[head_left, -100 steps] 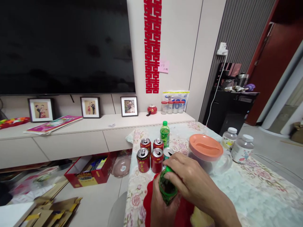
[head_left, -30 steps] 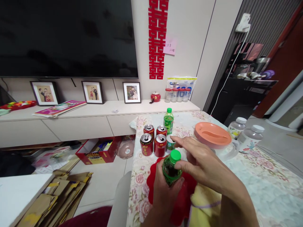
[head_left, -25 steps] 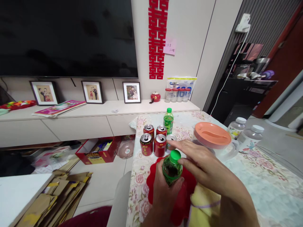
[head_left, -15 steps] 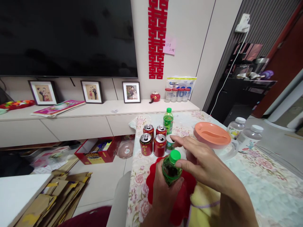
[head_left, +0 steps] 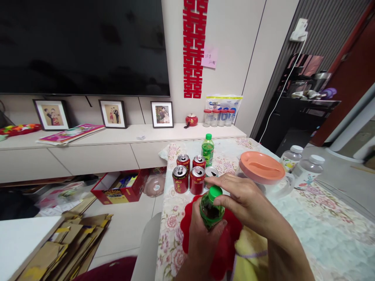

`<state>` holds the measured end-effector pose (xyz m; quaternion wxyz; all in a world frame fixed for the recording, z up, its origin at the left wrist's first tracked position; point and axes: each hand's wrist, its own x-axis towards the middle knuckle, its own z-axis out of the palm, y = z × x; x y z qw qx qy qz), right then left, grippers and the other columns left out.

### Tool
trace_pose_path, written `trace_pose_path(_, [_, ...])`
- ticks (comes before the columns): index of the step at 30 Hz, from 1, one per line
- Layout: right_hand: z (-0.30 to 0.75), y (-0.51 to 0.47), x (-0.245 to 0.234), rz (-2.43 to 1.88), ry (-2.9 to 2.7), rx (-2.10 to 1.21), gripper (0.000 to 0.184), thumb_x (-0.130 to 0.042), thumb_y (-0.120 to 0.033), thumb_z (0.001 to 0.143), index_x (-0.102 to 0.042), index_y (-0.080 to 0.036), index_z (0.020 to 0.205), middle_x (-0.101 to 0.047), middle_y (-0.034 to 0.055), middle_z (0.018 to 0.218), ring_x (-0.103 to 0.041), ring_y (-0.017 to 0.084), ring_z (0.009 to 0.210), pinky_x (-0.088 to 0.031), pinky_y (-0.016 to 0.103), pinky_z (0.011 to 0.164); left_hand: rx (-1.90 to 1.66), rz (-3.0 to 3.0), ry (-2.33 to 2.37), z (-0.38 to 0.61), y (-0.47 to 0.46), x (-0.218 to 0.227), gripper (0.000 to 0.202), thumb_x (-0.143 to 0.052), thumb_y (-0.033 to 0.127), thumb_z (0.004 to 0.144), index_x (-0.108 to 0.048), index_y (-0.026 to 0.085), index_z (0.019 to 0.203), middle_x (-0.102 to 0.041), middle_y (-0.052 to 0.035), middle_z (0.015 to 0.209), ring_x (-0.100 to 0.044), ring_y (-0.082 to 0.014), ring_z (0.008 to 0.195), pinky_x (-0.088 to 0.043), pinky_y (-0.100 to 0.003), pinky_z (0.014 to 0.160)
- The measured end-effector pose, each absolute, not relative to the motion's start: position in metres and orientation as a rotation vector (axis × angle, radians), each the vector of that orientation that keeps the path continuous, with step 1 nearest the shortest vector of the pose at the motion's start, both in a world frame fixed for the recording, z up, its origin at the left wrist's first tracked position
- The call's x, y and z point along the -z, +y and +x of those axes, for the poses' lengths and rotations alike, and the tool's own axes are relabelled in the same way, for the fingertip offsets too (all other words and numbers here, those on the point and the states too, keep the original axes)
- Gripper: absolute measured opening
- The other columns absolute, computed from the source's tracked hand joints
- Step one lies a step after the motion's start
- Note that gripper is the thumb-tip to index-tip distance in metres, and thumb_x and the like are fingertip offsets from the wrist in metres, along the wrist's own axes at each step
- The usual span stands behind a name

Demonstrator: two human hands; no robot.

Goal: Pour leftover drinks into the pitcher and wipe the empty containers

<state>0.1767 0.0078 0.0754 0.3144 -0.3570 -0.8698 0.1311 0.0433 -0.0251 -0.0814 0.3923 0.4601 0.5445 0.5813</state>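
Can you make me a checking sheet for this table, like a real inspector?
Surface: pale floral tablecloth; on it, a red scalloped mat or tray.
In hand: green-capped green plastic bottle.
Clutter: four red metal cans, one silver-topped metal can, another green plastic bottle, clear pitcher with orange lid, two clear white-capped jars, yellow cloth.
Hands: left hand grips the bottle's body; right hand has its thumb at the cap, fingers stretched past it.
Cables: white cord from a white wall plug.
Surroundings: black television, three black-framed photographs on a white cabinet, flattened brown cardboard.
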Motion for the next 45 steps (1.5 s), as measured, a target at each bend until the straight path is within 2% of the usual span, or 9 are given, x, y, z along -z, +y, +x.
trace_pose_path(10, [0.175, 0.004, -0.075, -1.092, -2.214, -0.275, 0.036, -0.073, -0.01, 0.086, -0.077, -0.022, 0.12, -0.073, 0.0022, 0.085, -0.067, 0.021, 0.085, -0.054, 0.032, 0.073, -1.468, 1.149, 1.372, 0.044, -0.026, 0.078, 0.055, -0.079, 0.024, 0.066, -0.06, 0.023, 0.118, -0.075, -0.0081, 0.116, -0.071, -0.029, 0.105, -0.058, -0.041, 0.092])
trace_pose_path(17, [0.172, 0.001, -0.074, -1.18, -2.208, -0.299, 0.037, -0.073, -0.017, 0.089, -0.075, -0.02, 0.126, -0.071, 0.005, 0.086, -0.064, 0.024, 0.088, -0.056, 0.036, 0.076, -1.452, 1.221, 1.394, 0.042, -0.022, 0.085, 0.059, -0.08, 0.031, 0.067, -0.059, 0.021, 0.122, -0.074, -0.0106, 0.119, -0.071, -0.0321, 0.11, -0.057, -0.044, 0.094])
trace_pose_path(23, [0.206, -0.043, -0.056, -1.271, -2.202, -0.253, 0.049, -0.06, -0.024, 0.101, -0.055, -0.021, 0.149, -0.068, 0.0146, 0.143, -0.064, 0.028, 0.128, -0.057, 0.047, 0.103, -1.354, 1.263, 1.442, 0.04, -0.023, 0.079, 0.068, -0.077, 0.04, 0.071, -0.052, 0.018, 0.13, -0.071, -0.0172, 0.126, -0.069, -0.0372, 0.117, -0.053, -0.052, 0.101])
trace_pose_path(26, [0.226, -0.078, -0.021, -1.514, -2.195, -0.272, 0.038, -0.055, -0.021, 0.101, -0.064, -0.021, 0.138, -0.074, 0.0156, 0.132, -0.07, 0.031, 0.118, -0.062, 0.052, 0.096, -1.306, 1.303, 1.507, 0.039, -0.024, 0.074, 0.071, -0.075, 0.038, 0.069, -0.05, 0.018, 0.133, -0.069, -0.0189, 0.129, -0.067, -0.0389, 0.121, -0.052, -0.054, 0.104])
trace_pose_path(29, [0.235, -0.106, 0.031, -1.656, -2.207, -0.113, 0.055, -0.075, -0.034, 0.088, -0.064, -0.025, 0.142, -0.068, 0.0179, 0.144, -0.062, 0.043, 0.132, -0.055, 0.069, 0.101, -1.27, 1.33, 1.543, 0.039, -0.024, 0.07, 0.07, -0.074, 0.04, 0.07, -0.049, 0.018, 0.131, -0.068, -0.0191, 0.13, -0.067, -0.0379, 0.122, -0.052, -0.053, 0.104])
trace_pose_path(32, [0.236, -0.12, 0.08, -1.678, -2.157, 0.087, 0.082, -0.088, -0.048, 0.073, -0.06, -0.029, 0.147, -0.058, 0.0239, 0.156, -0.05, 0.059, 0.138, -0.058, 0.075, 0.083, -1.273, 1.355, 1.525, 0.039, -0.025, 0.068, 0.062, -0.073, 0.042, 0.071, -0.05, 0.021, 0.124, -0.07, -0.0168, 0.128, -0.068, -0.0348, 0.118, -0.053, -0.05, 0.103])
trace_pose_path(35, [0.24, -0.12, 0.103, -1.591, -1.978, 0.117, 0.043, -0.07, -0.02, 0.086, -0.069, -0.027, 0.129, -0.065, 0.0196, 0.147, -0.061, 0.047, 0.128, -0.06, 0.065, 0.087, -1.29, 1.322, 1.486, 0.039, -0.025, 0.065, 0.06, -0.074, 0.043, 0.071, -0.049, 0.023, 0.122, -0.072, -0.0132, 0.122, -0.071, -0.0312, 0.111, -0.055, -0.045, 0.098])
trace_pose_path(38, [0.252, -0.117, 0.097, -1.445, -1.835, 0.085, 0.024, -0.057, -0.014, 0.093, -0.071, -0.026, 0.109, -0.074, 0.0144, 0.124, -0.07, 0.032, 0.111, -0.062, 0.052, 0.089, -1.3, 1.286, 1.462, 0.035, -0.026, 0.059, 0.058, -0.077, 0.042, 0.069, -0.052, 0.024, 0.119, -0.073, -0.0086, 0.112, -0.072, -0.0282, 0.101, -0.056, -0.042, 0.093])
trace_pose_path(45, [0.244, -0.122, 0.045, -1.274, -1.186, -0.623, 0.04, -0.075, -0.037, 0.093, -0.071, -0.039, 0.133, -0.068, 0.006, 0.146, -0.069, 0.029, 0.127, -0.06, 0.037, 0.099, -1.35, 1.334, 1.37, 0.032, -0.034, 0.041, 0.061, -0.079, 0.037, 0.068, -0.057, 0.022, 0.123, -0.077, -0.0076, 0.11, -0.074, -0.0281, 0.099, -0.058, -0.041, 0.093])
